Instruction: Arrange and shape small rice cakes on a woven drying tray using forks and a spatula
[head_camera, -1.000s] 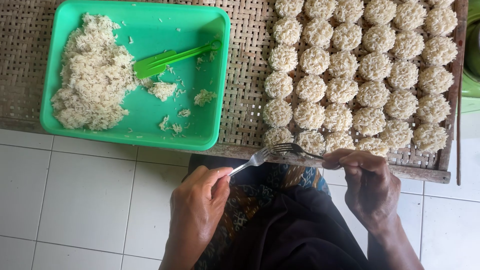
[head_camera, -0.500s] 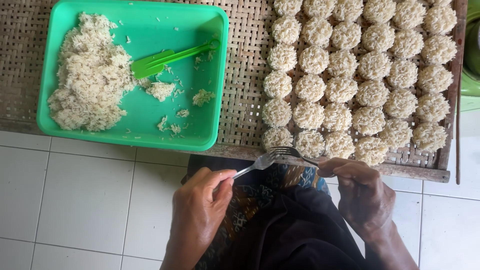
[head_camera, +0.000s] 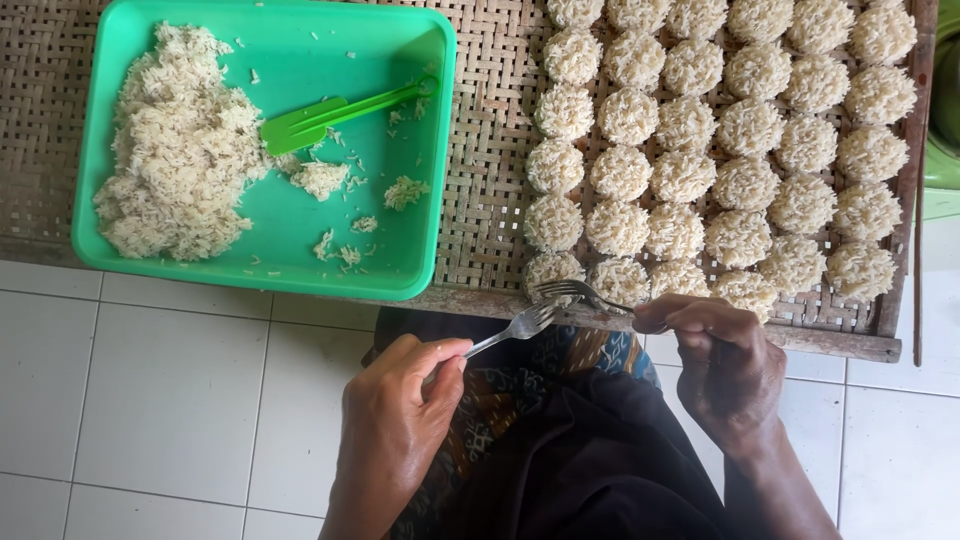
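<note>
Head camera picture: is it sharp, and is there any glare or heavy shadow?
Head view: soft, even daylight and no hard shadows; faint sheen on the green tray; rice balls and both forks crisp; dark clothing shows little detail.

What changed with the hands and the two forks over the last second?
Very little. The left hand and right hand each keep their fork; the left fork and right fork remain tine to tine at the edge of the woven tray, shifted only slightly. The green tray, green spatula and rice balls stayed put.
</note>
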